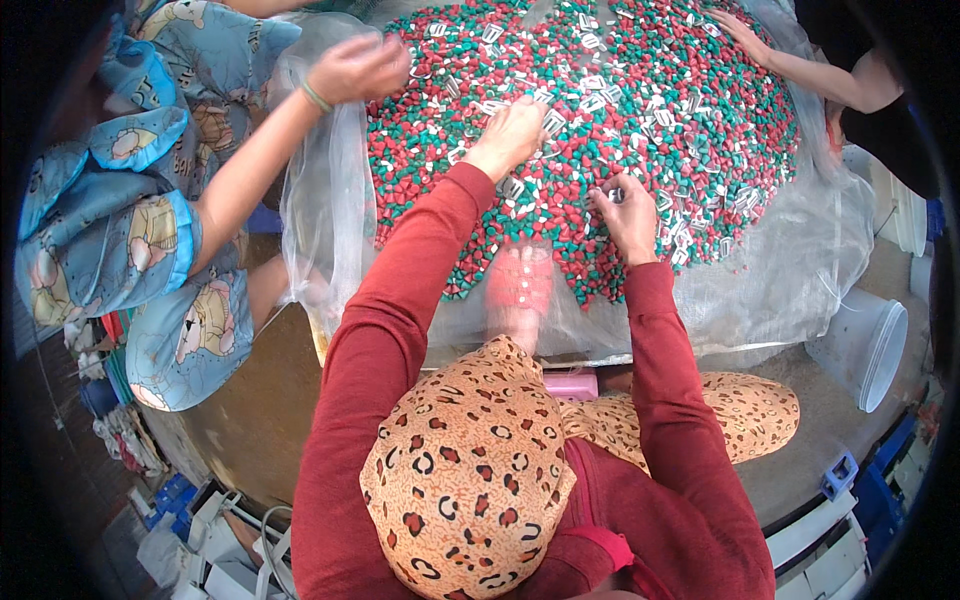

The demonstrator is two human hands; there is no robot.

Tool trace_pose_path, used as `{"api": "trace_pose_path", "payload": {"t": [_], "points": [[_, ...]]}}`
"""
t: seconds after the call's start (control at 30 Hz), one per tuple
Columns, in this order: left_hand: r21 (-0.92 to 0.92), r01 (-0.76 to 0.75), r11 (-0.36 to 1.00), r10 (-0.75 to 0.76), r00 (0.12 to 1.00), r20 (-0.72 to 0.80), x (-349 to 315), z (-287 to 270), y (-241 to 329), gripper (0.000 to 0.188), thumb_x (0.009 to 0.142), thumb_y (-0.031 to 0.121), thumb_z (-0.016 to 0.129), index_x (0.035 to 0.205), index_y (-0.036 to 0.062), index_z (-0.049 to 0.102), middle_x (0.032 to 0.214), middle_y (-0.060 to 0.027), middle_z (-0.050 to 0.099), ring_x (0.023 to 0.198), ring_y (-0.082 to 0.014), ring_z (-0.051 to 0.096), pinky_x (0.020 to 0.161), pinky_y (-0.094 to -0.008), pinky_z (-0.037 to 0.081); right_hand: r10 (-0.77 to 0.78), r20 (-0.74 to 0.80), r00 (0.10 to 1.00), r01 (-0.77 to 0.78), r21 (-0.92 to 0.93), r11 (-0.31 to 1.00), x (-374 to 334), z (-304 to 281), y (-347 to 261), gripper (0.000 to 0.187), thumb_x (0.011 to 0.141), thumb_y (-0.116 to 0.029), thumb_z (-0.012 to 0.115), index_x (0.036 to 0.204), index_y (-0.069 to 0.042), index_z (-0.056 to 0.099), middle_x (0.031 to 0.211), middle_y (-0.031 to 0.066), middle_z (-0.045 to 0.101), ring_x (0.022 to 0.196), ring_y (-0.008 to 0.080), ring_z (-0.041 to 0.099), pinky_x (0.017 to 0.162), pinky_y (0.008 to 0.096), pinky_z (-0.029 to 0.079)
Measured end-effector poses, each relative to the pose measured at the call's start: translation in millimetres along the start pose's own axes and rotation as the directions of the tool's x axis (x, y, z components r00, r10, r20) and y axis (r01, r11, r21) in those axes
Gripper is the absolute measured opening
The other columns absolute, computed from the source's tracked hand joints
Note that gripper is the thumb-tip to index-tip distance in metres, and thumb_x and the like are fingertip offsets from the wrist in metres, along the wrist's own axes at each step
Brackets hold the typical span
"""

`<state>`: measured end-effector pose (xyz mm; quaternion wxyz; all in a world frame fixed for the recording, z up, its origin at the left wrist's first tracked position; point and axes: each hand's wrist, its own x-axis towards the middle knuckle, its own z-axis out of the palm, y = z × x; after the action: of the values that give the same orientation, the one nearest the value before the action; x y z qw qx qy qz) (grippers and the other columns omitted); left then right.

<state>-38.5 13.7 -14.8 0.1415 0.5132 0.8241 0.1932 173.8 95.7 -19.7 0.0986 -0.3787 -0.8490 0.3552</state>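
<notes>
Both hands are being held over a wide heap of small red and green plastic pieces (620,130), mixed with white clip-like pieces (592,102), in the head view. Left hand (512,135) is being pressed palm-down into the heap just above the picture's centre, fingers loosely curled toward 1 o'clock; whether anything is being held under them cannot be told. Right hand (630,215) is being kept at about 4 o'clock from the left one, near it, with fingertips pinched narrow on a small white piece (614,194) at the heap's near edge. Both forearms are being covered by dark red sleeves (400,300) rising from the lower edge.

The heap is being carried on a clear plastic sheet (800,260) spread across the upper half of the picture. A pink sandal (520,285) is being seen through the sheet at 6 o'clock from the heap. At 9 o'clock a second person's hand (358,68), with a green band at the wrist, is being closed on the sheet's bunched edge; that person's blue patterned clothing (130,220) is filling the left side. At 1 o'clock a third person's hand (740,35) is being rested on the pieces. A white bucket (868,345) is lying tipped at 4 o'clock, beside the sheet. A leopard-print head cover (465,470) is filling the lower centre.
</notes>
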Motion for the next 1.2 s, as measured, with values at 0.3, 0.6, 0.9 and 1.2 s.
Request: {"api": "trace_pose_path", "payload": {"t": [0.3, 0.6, 0.9, 1.2], "points": [[-0.981, 0.136, -0.136, -0.235, 0.958, 0.165, -34.9, -50.8, -14.8, 0.018, 0.084, 0.01, 0.063, 0.1, 0.0044, 0.056, 0.092, -0.0056, 0.058, 0.069, -0.0116, 0.056, 0.042, -0.0177, 0.04, -0.319, 0.391, 0.864, -0.493, 0.789, -0.368, -12.7, -35.4, 14.6, 0.017, 0.08, -0.008, 0.061, 0.092, -0.005, 0.049, 0.099, 0.015, 0.054, 0.071, 0.0178, 0.056, 0.033, 0.0162, 0.042], [-0.864, -0.019, -0.504, -0.064, 0.998, 0.015, -22.5, -118.6, -22.4, 0.037, 0.082, 0.007, 0.048, 0.119, 0.0029, 0.049, 0.116, -0.0189, 0.054, 0.087, -0.0275, 0.062, 0.047, -0.027, 0.054, -0.305, 0.471, 0.828, -0.54, 0.519, -0.663, 44.2, -23.7, -24.9, 0.015, 0.089, -0.01, 0.053, 0.101, -0.003, 0.049, 0.085, 0.0101, 0.045, 0.07, 0.0158, 0.043, 0.032, 0.0154, 0.036], [-0.814, 0.228, 0.535, -0.095, 0.973, 0.21, 44.8, -91.0, 17.0, 0.033, 0.076, 0.032, 0.073, 0.098, 0.0078, 0.067, 0.087, 0.0005, 0.063, 0.069, -0.0063, 0.057, 0.046, -0.0202, 0.044, -0.311, 0.387, 0.868, -0.476, 0.476, -0.739, 15.9, -20.7, -16.9, 0.029, 0.095, -0.032, 0.046, 0.111, -0.01, 0.058, 0.097, 0.012, 0.053, 0.082, 0.0205, 0.046, 0.053, 0.0255, 0.046], [0.322, 0.0, 0.947, 0.021, 0.998, -0.06, 48.8, -0.5, -4.0, 0.009, 0.074, 0.003, 0.056, 0.08, -0.0002, 0.063, 0.086, -0.0207, 0.06, 0.076, -0.0344, 0.066, 0.061, -0.0441, 0.054, -0.189, 0.581, 0.792, -0.541, 0.522, -0.66, -57.4, -39.1, 25.7, 0.036, 0.097, -0.025, 0.039, 0.13, -0.011, 0.044, 0.109, 0.0161, 0.058, 0.102, 0.0384, 0.055, 0.092, 0.0566, 0.041]]}}
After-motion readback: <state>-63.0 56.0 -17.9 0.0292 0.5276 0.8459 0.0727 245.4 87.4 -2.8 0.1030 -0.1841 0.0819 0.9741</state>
